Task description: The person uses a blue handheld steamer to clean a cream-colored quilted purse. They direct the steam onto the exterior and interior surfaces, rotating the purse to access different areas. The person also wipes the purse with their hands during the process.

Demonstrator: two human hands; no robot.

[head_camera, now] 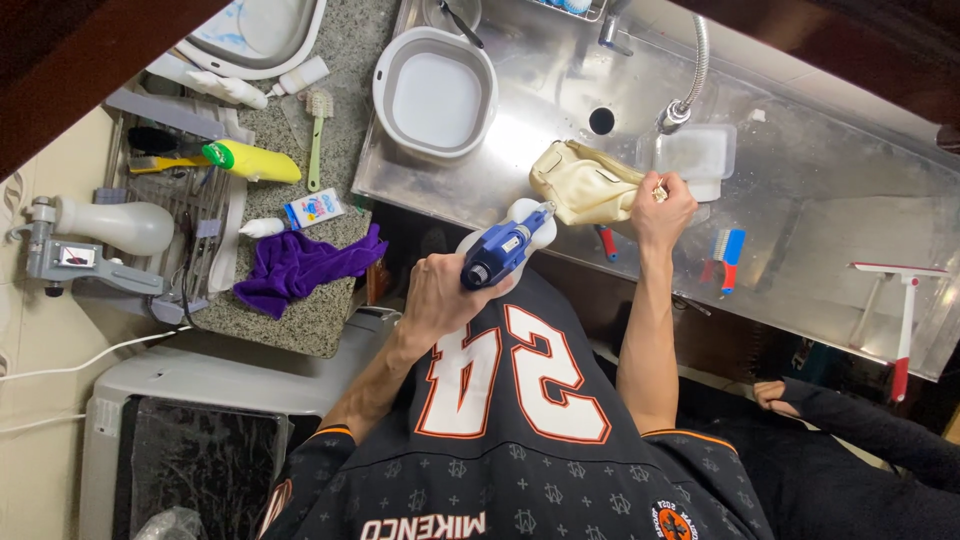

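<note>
left hand (440, 295) grips blue spray bottle (505, 248), nozzle aimed up-right at cream bag (583, 183) | right hand (662, 208) pinches bag's near edge

Steel sink (820, 215) holds basin (436, 92), cream bag (583, 184), brush (727, 256).

bag (585, 183) in the sink (800, 200) under the tap (678, 112); basin (436, 92) beside it, cloth (305, 266) on the counter (330, 330).

Spray bottle (505, 250): blue head, white body. Bag (585, 183) at centre top: cream. Cloth (305, 268) centre left: purple. Basin (435, 92) up top: grey rim, white inside. Counter (340, 160): speckled grey granite. Jersey (520, 440) at bottom: black, white numerals outlined orange.
</note>
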